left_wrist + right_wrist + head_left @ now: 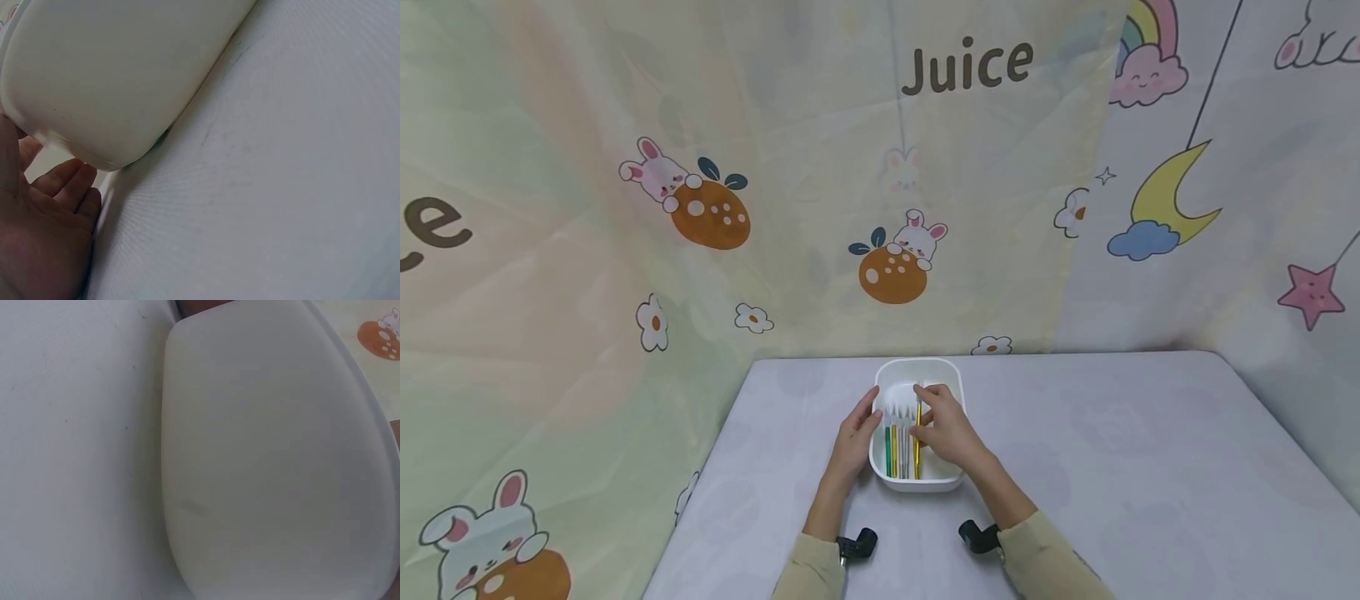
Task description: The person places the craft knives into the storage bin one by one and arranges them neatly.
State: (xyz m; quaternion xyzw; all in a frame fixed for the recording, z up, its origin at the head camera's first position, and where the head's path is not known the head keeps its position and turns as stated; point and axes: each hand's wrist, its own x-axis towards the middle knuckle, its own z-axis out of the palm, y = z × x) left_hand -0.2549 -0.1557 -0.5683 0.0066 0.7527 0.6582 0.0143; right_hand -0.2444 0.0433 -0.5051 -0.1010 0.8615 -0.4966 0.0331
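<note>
A white tray (pixel 925 367) with rounded corners and raised walls lies on the table. Slim fork-like pieces (pixel 904 450) with green, yellow and silvery handles lie side by side in it, pale prongs toward the far end. My left hand (pixel 853 433) holds the tray's left rim; in the left wrist view its thumb and fingers (pixel 78 181) are at the tray's outer wall. Over the tray's right half, my right hand (pixel 949 427) pinches a gold slim piece (pixel 917 462), its upper part partly covered by the fingers. The right wrist view shows mostly the tray's outer side (pixel 275 462).
A white cloth covers the table (pixel 1112 467), whose far edge meets a printed curtain (pixel 805 275) with rabbits and oranges. Curtains also hang at the left and right. Black wrist cameras (pixel 859 545) sit near both sleeve cuffs.
</note>
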